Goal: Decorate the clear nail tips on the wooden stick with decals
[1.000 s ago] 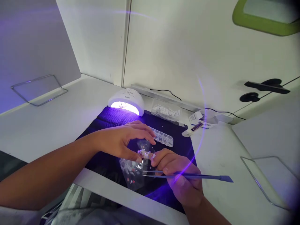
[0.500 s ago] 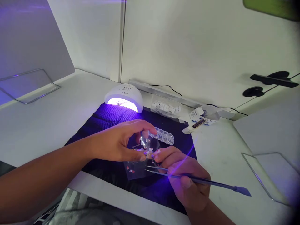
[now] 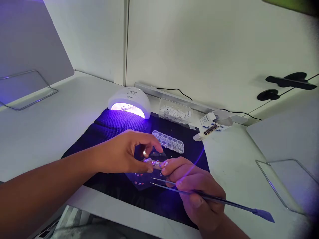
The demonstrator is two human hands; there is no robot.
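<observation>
A short row of decorated nail tips, with small white and purple shiny pieces, lies between my two hands. My left hand pinches its left end with the thumb; the index finger arches apart above it, and the fingers behind are partly hidden. My right hand touches the other end with a fingertip. In its curled fingers are metal tweezers, their points slightly apart and aimed left. Below the hands, a clear sheet with tiny red and white pieces rests on the black mat.
At the back of the mat, a white nail lamp glows purple. A clear compartment case lies behind my hands. Farther back are a clear tray of packets, an opened small box and a small tube. Wire-legged panels flank the table.
Both hands keep their holds. My left index finger has drawn slightly back and down, baring more of the case. The shiny crumpled clear piece under it no longer shows, and the tweezers dip more at the handle end.
</observation>
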